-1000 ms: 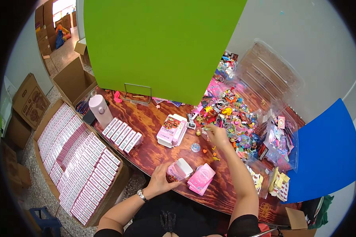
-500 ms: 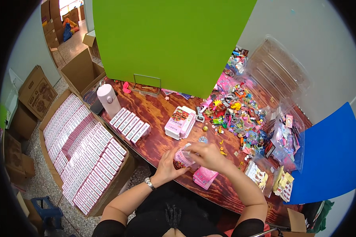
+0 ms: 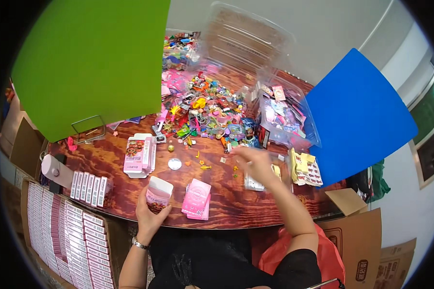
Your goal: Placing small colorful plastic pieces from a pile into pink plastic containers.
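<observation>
Wood-grain table | 5 boxes in a row | left hand: gripping 1 open carton | right hand: cannot tell

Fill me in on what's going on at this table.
A person's left hand holds an open pink box upright. Their right hand is at the near side of a pile of small toys; whether it grips anything is unclear. Pink cards lie stacked right of the box.
</observation>
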`<state>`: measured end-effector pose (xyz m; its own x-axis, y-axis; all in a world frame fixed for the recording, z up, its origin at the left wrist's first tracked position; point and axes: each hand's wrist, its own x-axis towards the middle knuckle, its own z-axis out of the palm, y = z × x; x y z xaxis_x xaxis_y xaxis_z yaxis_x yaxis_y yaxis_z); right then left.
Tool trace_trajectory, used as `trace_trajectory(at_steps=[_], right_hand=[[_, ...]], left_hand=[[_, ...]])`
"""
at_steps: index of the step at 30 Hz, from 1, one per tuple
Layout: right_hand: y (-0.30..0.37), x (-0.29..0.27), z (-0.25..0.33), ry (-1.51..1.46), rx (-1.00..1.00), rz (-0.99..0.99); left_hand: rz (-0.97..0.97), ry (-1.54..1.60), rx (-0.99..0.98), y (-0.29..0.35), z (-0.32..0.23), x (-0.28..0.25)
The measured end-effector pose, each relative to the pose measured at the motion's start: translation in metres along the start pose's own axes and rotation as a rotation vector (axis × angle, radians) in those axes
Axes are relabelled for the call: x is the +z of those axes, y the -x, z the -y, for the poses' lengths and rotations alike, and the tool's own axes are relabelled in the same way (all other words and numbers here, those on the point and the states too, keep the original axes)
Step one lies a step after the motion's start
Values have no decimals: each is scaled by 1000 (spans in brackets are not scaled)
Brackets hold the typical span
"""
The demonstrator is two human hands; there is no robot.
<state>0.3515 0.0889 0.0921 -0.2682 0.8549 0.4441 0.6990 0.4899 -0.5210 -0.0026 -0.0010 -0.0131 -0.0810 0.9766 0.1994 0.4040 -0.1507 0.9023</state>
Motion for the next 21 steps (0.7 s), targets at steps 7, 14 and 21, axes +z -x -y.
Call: trace_trajectory(at_steps=[7,14,21], right_hand=[[98,-49,-139,536,373,351],[102,-56,-138,329,636,345],[90,-41,-134,-40,676,164]], left_hand=[[51,-51,53,-5,-5,11],[55,-48,53,-4,-9,9],[50,-29,38,-3,-7,13]])
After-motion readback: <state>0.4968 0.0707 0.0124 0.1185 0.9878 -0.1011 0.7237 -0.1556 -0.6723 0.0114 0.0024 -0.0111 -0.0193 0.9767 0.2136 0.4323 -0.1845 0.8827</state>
